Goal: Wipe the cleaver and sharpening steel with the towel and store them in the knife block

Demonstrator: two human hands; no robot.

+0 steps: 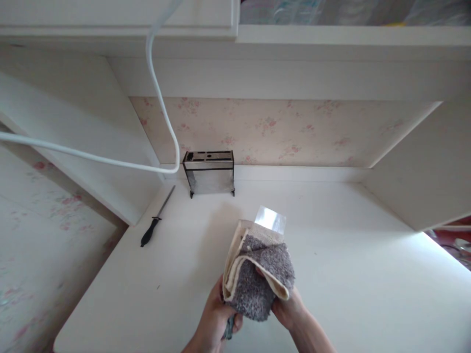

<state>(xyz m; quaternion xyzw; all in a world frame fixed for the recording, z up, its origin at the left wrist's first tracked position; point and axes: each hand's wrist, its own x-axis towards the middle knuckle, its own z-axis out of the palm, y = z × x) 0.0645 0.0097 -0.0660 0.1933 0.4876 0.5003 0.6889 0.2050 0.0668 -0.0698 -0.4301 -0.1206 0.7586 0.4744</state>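
A folded grey and cream towel [257, 279] is wrapped around a cleaver, whose shiny, square-ended blade [271, 220] sticks out beyond the cloth's far edge. My left hand [217, 311] is closed around the cleaver's dark handle [228, 328], below the towel. On the other side, my right hand [285, 305] grips the towel over the blade, its fingers partly hidden in the folds. Most of the blade is covered. Both hands are above the white counter.
A knife block [208, 169] with clear sides and a slotted top stands at the back. To its left lies a honing steel [157, 218] with a black handle. A white cable [162, 103] hangs at upper left, under a white cabinet [117, 19].
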